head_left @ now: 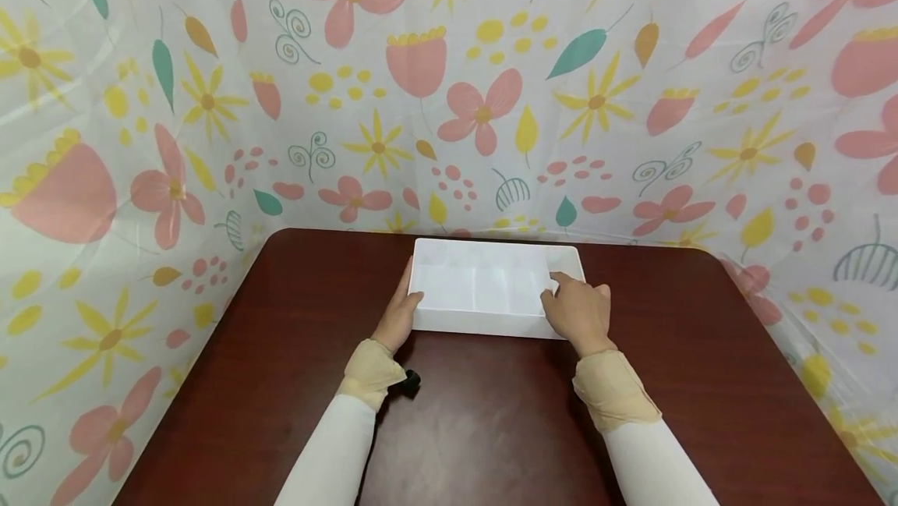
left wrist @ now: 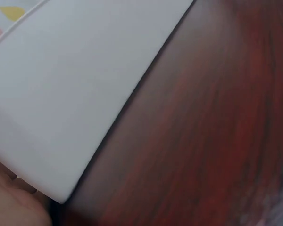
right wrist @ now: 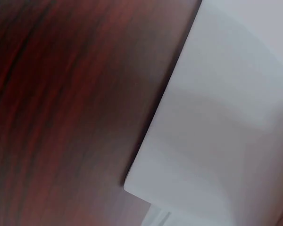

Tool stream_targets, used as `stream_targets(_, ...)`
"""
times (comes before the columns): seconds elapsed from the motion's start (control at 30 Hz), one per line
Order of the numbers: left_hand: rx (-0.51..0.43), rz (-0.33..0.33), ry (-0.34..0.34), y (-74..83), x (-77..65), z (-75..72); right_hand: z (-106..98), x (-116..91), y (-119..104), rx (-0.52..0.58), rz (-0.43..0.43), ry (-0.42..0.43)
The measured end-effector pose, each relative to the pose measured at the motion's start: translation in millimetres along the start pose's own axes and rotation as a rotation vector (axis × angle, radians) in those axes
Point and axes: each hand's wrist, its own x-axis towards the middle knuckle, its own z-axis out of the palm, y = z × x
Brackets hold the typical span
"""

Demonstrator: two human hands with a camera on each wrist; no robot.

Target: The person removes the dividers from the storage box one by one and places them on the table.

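Note:
A shallow white box [head_left: 449,322], split inside by upright dividers, lies on the table with its long side toward me. My left hand [head_left: 398,317] holds its left end, thumb at the front corner and fingers along the outer side. In the left wrist view, that hand [left wrist: 14,200] shows beside the corner of the box wall [left wrist: 70,108]. My right hand [head_left: 581,313] is over the front right corner, its thumb and index finger reaching inside by the rightmost divider. I cannot tell whether they pinch it. The right wrist view shows mostly the outer wall [right wrist: 179,141].
The dark red-brown table [head_left: 477,428] spreads out around the box. A flower-printed curtain [head_left: 484,178] hangs behind its far edge and along both sides. Beside my left wrist is a small black object [head_left: 411,383], with a dark cable running along the sleeve.

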Motion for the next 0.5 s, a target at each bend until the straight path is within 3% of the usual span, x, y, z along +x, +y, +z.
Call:
stream_targets(0.17,0.042,0.045,0.005,-10.1,4.3,-0.5,1.3,0.2,0.7,0.013,-0.011,0.051)
stream_targets(0.4,0.051,0.097,-0.028,19.3,-4.8,0.6,4.1,1.0,2.0,0.034,-0.018,0.060)
stream_targets(0.5,0.098,0.098,-0.009,21.4,-7.1,0.9,1.2,1.3,1.3,0.054,-0.015,0.050)
